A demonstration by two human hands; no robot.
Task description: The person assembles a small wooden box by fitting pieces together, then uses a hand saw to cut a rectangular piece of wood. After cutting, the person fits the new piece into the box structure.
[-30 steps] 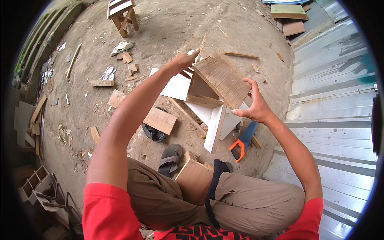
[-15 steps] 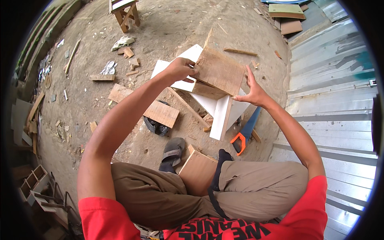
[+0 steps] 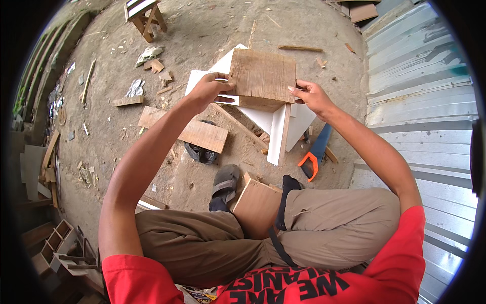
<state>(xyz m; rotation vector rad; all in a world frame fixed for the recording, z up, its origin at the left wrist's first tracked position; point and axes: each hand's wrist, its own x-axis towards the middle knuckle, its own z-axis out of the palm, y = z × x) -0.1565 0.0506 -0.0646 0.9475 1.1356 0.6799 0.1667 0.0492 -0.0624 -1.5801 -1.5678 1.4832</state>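
Note:
A brown wooden board (image 3: 263, 73) is held level in front of me, over another piece of wood (image 3: 266, 103) that shows below its near edge. My left hand (image 3: 206, 91) pinches the board's left edge, thumb near the top and the other fingers lower down. On the opposite edge, my right hand (image 3: 313, 96) grips the board between thumb and fingers. White-faced panels (image 3: 276, 137) lie beneath and around it, one standing on edge towards me. How the board and the panels are joined is hidden.
A handsaw (image 3: 318, 152) with an orange handle lies right of the panels. A wooden plank (image 3: 205, 136) rests on a black plastic bag (image 3: 201, 153). Between my feet stands a wooden box-like piece (image 3: 257, 207). A small stool (image 3: 145, 20) is far left; corrugated metal sheeting (image 3: 415, 131) borders the right.
The board has turned from a slant to nearly square with me. Both hands have shifted with it, and my right hand's spread fingers have closed on its edge. The view has shifted slightly.

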